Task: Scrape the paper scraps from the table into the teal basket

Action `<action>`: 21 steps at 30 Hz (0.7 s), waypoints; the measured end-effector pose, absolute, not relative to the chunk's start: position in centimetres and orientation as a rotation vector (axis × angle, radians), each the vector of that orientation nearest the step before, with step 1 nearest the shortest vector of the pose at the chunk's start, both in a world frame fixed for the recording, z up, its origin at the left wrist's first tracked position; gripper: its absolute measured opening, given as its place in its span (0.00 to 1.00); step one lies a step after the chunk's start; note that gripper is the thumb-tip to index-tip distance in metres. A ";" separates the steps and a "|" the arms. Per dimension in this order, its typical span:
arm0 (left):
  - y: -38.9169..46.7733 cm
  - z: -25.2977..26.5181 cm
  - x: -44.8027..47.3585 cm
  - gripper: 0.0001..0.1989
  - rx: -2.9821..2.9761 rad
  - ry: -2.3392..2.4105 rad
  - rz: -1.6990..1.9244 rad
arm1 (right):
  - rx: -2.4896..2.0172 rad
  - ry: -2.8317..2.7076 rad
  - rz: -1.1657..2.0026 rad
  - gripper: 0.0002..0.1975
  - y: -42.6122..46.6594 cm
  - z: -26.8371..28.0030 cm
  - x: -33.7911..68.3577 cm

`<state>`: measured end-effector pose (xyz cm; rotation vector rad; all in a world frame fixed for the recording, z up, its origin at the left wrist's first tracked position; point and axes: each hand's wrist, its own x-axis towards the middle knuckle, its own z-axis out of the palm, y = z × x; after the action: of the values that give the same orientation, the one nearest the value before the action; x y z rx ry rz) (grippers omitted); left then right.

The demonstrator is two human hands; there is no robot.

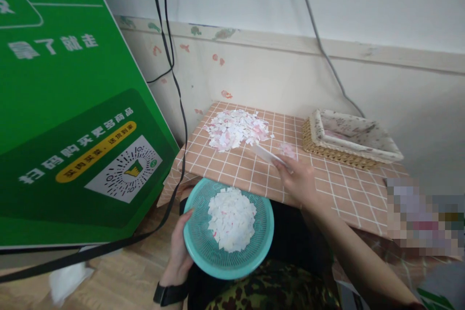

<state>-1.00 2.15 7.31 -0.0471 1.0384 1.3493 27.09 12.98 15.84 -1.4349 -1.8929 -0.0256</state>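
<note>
My left hand [180,242] grips the left rim of a round turquoise plastic colander [267,232] held below the table's front edge. A mound of small torn white paper scraps [232,218], with a few pink flecks, lies inside it. Over the tabletop, my right hand [298,177] is closed on a flat white card-like piece [267,154], whose exact kind I cannot make out. Its far end reaches the near edge of a spread pile of white and pink paper scraps [236,128]. A smaller patch of pinkish scraps [288,150] lies just beyond my right fingers.
A brown checked cloth [247,167] covers the table against the wall. At the back right stands a lined wicker basket [341,155]. A large green sign board [72,82] fills the left side, with a black strap [183,126] hanging beside it. A white bag [69,278] lies on the floor.
</note>
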 end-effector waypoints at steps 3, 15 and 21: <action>2.1 7.2 -0.9 0.08 -0.043 1.059 1.339 | -1.534 -1.871 -0.110 0.12 15.7 15.9 28.5; 1.9 6.8 -0.8 0.07 -0.059 1.051 1.301 | -1.553 -1.875 -0.047 0.12 18.4 15.8 28.7; 1.5 5.2 -0.9 0.08 -0.096 1.043 1.291 | -1.347 -1.890 0.042 0.11 17.2 16.4 27.6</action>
<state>-0.87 1.48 5.21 -0.0962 1.0431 1.2910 27.59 17.15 16.40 -1.3472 -1.8897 0.0425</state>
